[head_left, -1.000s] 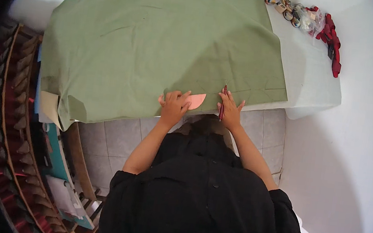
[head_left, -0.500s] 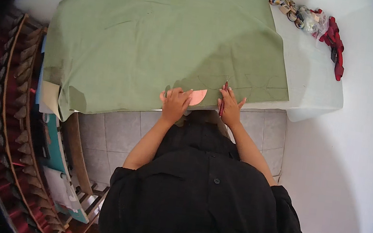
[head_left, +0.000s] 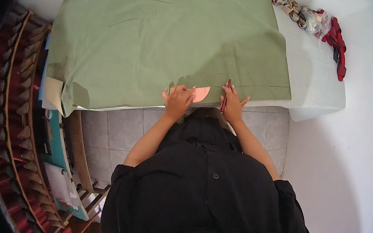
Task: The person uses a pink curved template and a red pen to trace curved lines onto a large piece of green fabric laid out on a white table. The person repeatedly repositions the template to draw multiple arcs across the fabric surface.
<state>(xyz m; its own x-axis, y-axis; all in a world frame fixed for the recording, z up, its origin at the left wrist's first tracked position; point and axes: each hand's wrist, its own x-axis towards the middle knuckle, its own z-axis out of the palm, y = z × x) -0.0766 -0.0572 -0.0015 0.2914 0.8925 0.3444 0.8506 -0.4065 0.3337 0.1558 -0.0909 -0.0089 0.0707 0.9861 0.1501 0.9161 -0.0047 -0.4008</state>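
A wide green sheet (head_left: pixel 158 43), like leather or coated cloth, covers most of the table, with thin dark outlines drawn near its front right. By its front edge, my left hand (head_left: pixel 180 101) has its fingers bent over a small pink-orange pattern piece (head_left: pixel 202 93) with a curved side. The fingers cover part of this piece, which lies on the green sheet. Just to the right, my right hand (head_left: pixel 233 106) rests on the sheet, closed on a dark red pen (head_left: pixel 225 98). Its tip points away from me, towards the drawn lines.
White cloth (head_left: pixel 315 92) shows on the table to the right. Several rolls (head_left: pixel 294 13), a clear plastic bag (head_left: pixel 317 23) and red straps (head_left: pixel 338 46) lie at the far right. On the left stands a rack (head_left: pixel 22 105) with dark red cloth. A white wall bounds the right.
The whole view has shifted slightly. Both hands keep nearly the same places, the left on the pattern piece and the right with the pen.
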